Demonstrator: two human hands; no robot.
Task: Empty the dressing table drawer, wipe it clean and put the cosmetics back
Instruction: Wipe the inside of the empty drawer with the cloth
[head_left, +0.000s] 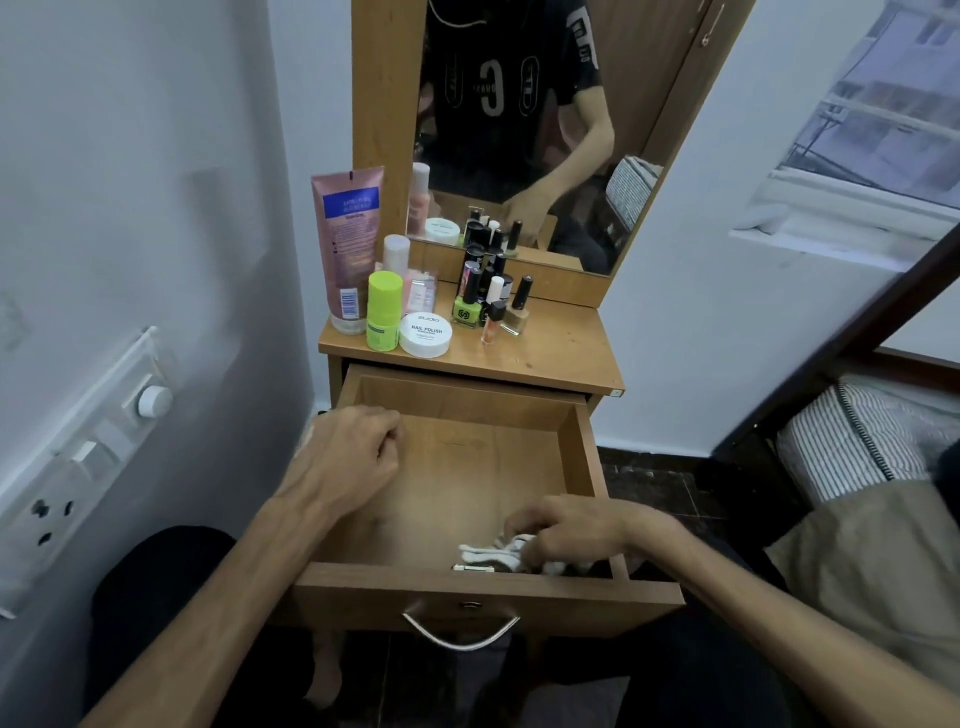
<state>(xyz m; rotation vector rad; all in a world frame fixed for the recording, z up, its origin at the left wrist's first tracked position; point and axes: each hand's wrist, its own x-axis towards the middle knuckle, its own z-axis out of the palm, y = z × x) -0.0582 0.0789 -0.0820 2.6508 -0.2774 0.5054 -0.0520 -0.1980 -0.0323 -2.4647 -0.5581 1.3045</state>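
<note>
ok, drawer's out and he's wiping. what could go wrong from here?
1. The drawer is pulled far out; pressing down with the cloth near its front edge could tip or strain it.
2. A small white item lies by the front wall beside the cloth; the right hand may sweep it along or wipe around it.
3. The nail polish bottles stand packed on the tabletop; a jolt to the drawer might topple them.
</note>
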